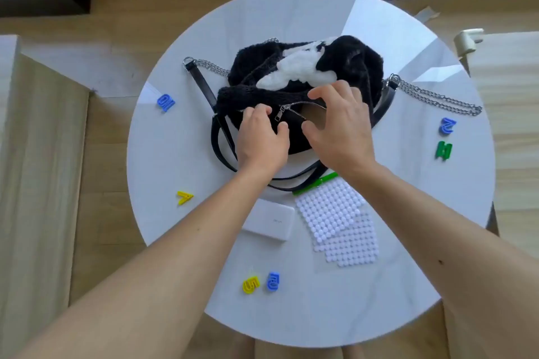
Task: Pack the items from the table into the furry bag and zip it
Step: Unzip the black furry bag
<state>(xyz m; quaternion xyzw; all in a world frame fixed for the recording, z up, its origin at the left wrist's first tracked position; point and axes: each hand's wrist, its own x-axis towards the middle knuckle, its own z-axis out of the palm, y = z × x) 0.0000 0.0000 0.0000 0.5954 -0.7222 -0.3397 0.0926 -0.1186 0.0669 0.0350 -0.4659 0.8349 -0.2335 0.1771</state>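
Hands on the bag (297,79), mid-counter (335,309). Left hand (262,137) pinches the fur at the zip's closed end; right hand (341,125) is spread, fingers pushing the opening's far lip apart, clamped on nothing. Zip pull (279,114) sits between them, mouth partly open.

Left to right, loose stuff: blue letter (166,102), yellow letter (184,197), white box (269,220), dot sheets (339,221), green pen (316,182), green letter (444,150).

Bag looks soft and floppy and won't hold its mouth open, so pin one lip. Letters look light and rigid: pinch by the edges. Sheets look flimsy; lift flat. Box looks smooth; grip the long sides.
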